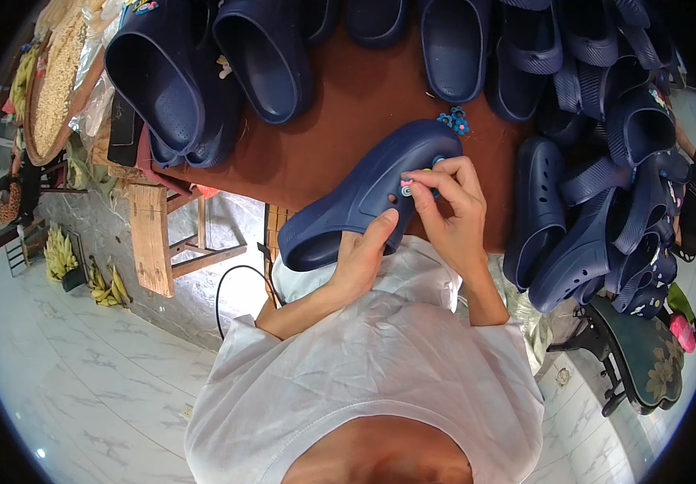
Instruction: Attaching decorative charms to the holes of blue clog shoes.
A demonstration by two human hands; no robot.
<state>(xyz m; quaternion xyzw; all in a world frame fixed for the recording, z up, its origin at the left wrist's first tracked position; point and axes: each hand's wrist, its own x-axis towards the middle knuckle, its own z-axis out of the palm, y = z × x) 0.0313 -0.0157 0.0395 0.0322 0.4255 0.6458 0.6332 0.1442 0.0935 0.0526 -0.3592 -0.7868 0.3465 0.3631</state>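
A navy blue foam clog [356, 177] is tilted in front of me at the near edge of the table, its toe pointing up and right. My left hand [357, 264] grips it, with the thumb on the upper and the fingers inside the opening. Over the holed toe, my right hand [454, 211] pinches a small pink and white shoe charm [406, 185] between thumb and forefinger. Another blue charm [438, 160] shows on the toe, partly hidden by the fingers. Just past the toe lie several blue flower charms [454, 121] on the table.
The reddish-brown table [348, 89] bears more navy clogs [263, 68] along its far side. A pile of navy clogs [578, 218] fills the right. A wooden stool [150, 238] stands at left, below a round tray of pale grains [59, 89]. At lower right is a dark chair [642, 351].
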